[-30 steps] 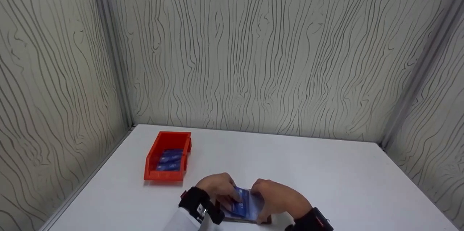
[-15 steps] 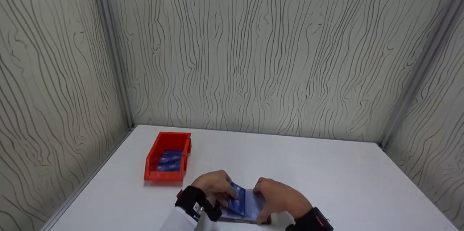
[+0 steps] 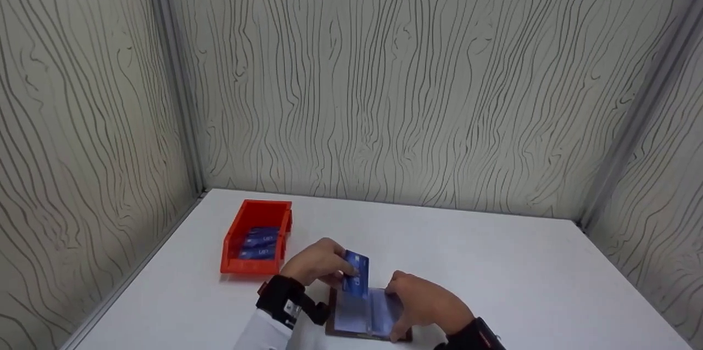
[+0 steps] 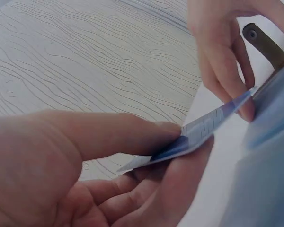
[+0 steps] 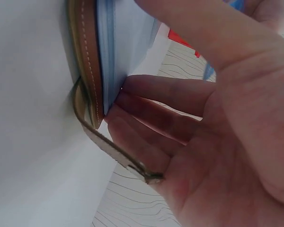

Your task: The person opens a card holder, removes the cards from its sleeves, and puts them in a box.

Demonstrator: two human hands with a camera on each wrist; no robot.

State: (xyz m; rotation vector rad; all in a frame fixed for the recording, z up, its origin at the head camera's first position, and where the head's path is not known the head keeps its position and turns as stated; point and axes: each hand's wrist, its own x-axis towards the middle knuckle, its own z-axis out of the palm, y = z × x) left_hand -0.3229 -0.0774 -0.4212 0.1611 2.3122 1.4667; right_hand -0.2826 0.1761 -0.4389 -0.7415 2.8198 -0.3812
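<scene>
My left hand (image 3: 318,265) pinches a blue bank card (image 3: 358,283) between thumb and fingers, holding it tilted over the far edge of an open card holder. In the left wrist view the thumb lies on top of the card (image 4: 201,130), fingers beneath. The card holder (image 3: 351,314) lies open on the table, with clear plastic sleeves inside a brown stitched cover (image 5: 90,56). My right hand (image 3: 431,303) grips its right half, thumb at the near edge and fingers at the far edge. A snap strap (image 5: 114,150) sticks out from the cover beside the right fingers.
A red plastic bin (image 3: 250,267) stands at the left on the white table (image 3: 467,245), with several blue cards (image 3: 259,251) inside. Wood-grain patterned panels (image 3: 384,92) rise behind the table and along both sides.
My left hand has lifted the card up and away from the holder's sleeves, toward the far side, uncovering the left page. The right hand has stayed on the holder.
</scene>
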